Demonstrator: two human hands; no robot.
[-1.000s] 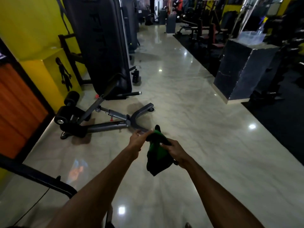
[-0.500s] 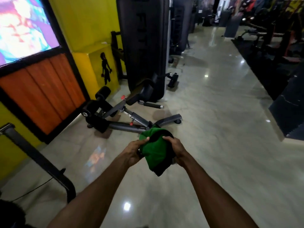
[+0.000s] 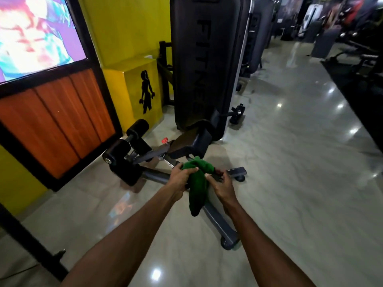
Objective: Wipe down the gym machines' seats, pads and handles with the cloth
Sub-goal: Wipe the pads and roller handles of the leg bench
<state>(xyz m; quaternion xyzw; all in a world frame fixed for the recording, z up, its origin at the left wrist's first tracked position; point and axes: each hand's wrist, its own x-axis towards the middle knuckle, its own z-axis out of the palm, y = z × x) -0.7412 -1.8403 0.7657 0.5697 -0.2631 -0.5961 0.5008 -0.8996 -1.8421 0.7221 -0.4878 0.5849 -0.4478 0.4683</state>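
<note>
Both your hands are gripping the green cloth [image 3: 196,191]: your left hand [image 3: 181,180] is bunching its top, your right hand [image 3: 223,186] is pinching its right edge, the rest is hanging between them. Beyond, a low bench [image 3: 186,146] with roller pads [image 3: 137,128] is sitting on the glossy floor [image 3: 290,183].

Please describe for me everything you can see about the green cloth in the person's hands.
The green cloth looks soft and thick, like towel fabric, and is bunched, not spread flat. The left hand grips its upper part with curled fingers; the right hand seems to pinch its upper right edge. Its lower end hangs free between the wrists. It is held in the air; only the hands touch it.
</note>
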